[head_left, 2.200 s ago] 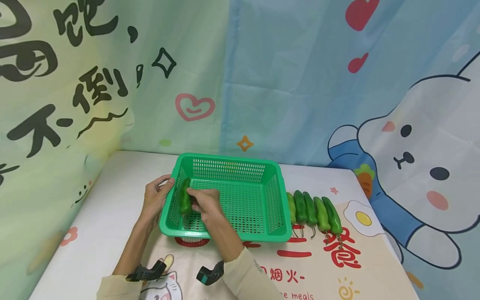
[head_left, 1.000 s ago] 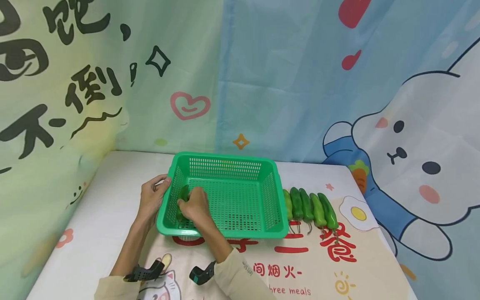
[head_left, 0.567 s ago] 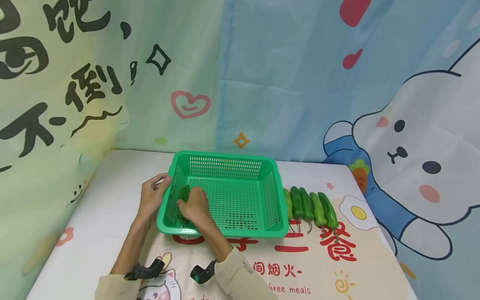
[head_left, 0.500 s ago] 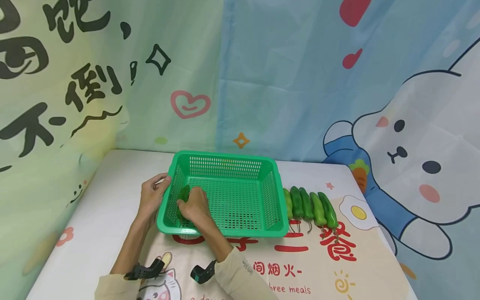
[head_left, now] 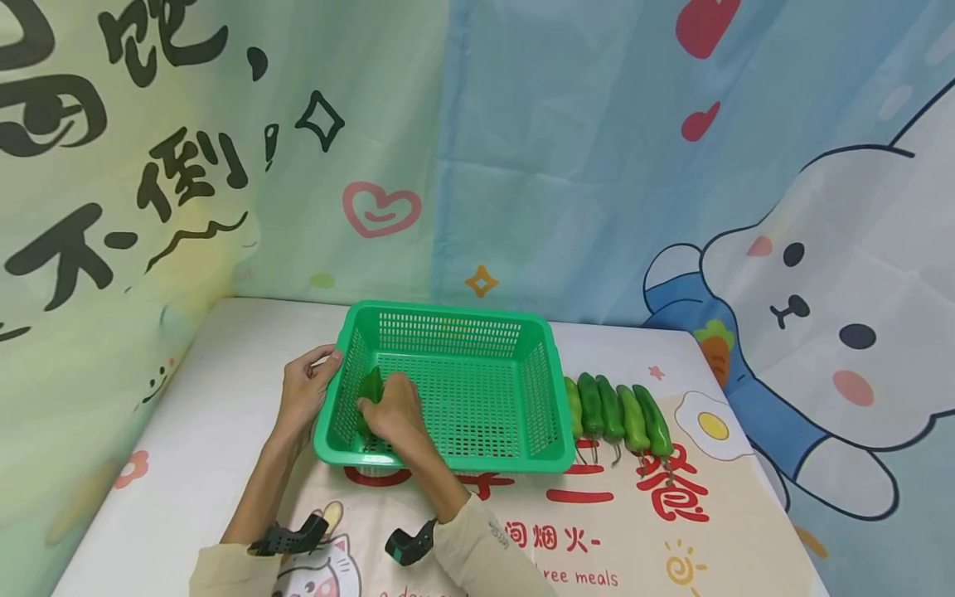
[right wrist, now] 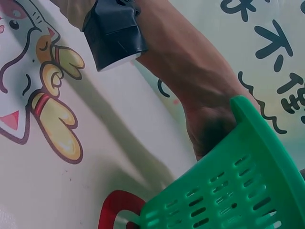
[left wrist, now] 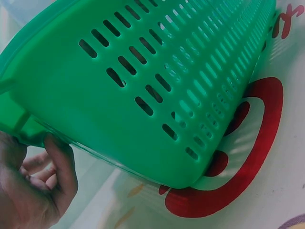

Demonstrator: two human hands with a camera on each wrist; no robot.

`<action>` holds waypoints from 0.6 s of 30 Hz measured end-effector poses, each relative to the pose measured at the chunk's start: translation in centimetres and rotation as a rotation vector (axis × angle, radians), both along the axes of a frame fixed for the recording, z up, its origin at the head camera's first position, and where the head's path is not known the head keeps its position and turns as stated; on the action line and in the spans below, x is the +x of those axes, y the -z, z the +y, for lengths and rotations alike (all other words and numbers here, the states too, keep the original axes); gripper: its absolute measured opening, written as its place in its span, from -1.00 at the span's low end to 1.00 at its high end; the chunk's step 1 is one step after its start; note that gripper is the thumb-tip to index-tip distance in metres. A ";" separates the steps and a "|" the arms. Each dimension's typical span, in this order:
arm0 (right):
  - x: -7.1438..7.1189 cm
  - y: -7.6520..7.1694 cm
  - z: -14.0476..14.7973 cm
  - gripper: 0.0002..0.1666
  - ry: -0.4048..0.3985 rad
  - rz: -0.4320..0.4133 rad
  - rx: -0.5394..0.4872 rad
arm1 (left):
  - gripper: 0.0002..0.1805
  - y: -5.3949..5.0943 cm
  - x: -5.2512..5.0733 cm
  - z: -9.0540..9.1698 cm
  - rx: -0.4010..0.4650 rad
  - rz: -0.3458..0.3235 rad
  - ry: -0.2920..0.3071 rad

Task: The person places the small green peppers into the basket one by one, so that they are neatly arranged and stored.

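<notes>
A green plastic basket [head_left: 477,466] with slotted walls stands on the table. My left hand [head_left: 304,390] grips its left rim; in the left wrist view the fingers [left wrist: 64,171] curl below the basket's edge. Inside, at the left end, my right hand [head_left: 397,413] holds a green pepper [head_left: 371,383] low against the basket floor. The hand covers much of that pepper. From the right wrist, the basket wall [right wrist: 224,191] hides my right fingers and the pepper.
Several green peppers [head_left: 612,410] lie side by side just right of the basket, stems toward me. A printed mat [head_left: 634,547] covers the table's front. A cartoon cloth backdrop [head_left: 567,207] hangs behind.
My right hand has lowered the pepper onto the basket's left end and turned over it, hiding more of it. In the last half second both shift slightly right. My left hand keeps its hold.
</notes>
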State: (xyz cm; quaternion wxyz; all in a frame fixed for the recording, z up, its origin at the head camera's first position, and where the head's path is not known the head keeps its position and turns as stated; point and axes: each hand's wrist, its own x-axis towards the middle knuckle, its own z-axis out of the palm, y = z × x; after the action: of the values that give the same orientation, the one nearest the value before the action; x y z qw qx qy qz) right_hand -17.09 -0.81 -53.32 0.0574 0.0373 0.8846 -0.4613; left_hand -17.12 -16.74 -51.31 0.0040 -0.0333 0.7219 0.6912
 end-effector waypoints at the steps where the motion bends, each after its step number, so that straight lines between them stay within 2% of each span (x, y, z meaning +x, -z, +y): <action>1: 0.0 0.0 0.1 -0.70 0.007 -0.007 0.008 | -0.42 0.0 0.0 0.0 0.000 -0.002 0.001; 4: 0.3 -0.6 0.6 -0.62 0.017 -0.002 0.007 | -0.41 -0.1 -0.1 0.1 -0.001 -0.005 0.004; 8: 2.0 -4.1 1.4 -0.65 0.013 -0.032 0.006 | -0.41 -0.2 -0.2 0.1 -0.004 -0.013 0.001; 11: 2.9 -6.4 2.2 -0.45 0.010 -0.049 0.005 | -0.41 -0.1 -0.2 0.1 -0.006 -0.018 -0.005; 18: 2.4 -7.0 4.4 -0.48 0.049 -0.058 -0.045 | -0.43 0.0 -0.2 0.0 0.001 -0.025 -0.016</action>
State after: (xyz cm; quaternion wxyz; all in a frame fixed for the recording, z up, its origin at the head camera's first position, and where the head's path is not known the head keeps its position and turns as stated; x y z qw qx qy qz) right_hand -14.65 3.64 -46.29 0.0723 0.0710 0.8709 -0.4809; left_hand -17.27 -16.76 -51.32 0.0074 -0.0477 0.7212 0.6910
